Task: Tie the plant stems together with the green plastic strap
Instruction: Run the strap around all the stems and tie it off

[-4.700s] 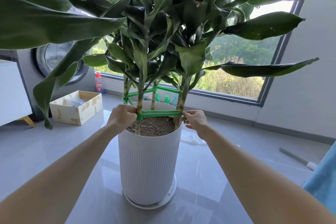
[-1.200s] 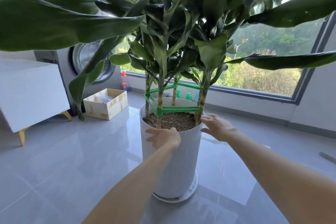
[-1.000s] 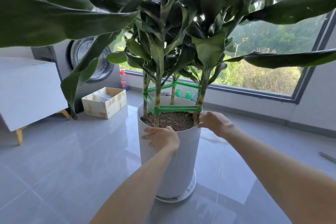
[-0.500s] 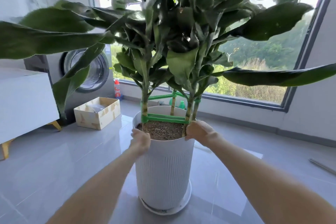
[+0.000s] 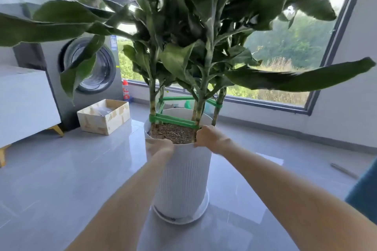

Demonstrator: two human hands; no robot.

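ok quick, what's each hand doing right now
Left hand: grips the white pot at its rim, though blurred.
Right hand: grips the pot rim too.

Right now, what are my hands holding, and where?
The white pot, by its top rim: left hand at the near edge, right hand on the right side.

Daylight fills a room with glossy grey floor tiles [image 5: 61, 179] that mirror the brightness. Along the floor's far edge, a large window with a dark frame [image 5: 318, 79] looks out on green trees and dry grass. The wall [image 5: 350, 98] to its right is plain white. Near the far left corner stands a grey front-loading washing machine [image 5: 89, 67] with a round glass door, and a white cabinet [image 5: 24, 104] on small wooden legs beside it. An open cardboard box [image 5: 104, 117] sits before the machine. A red-capped bottle [image 5: 125, 92] stands below the window. A thin rod [image 5: 344, 171] lies near the right edge.
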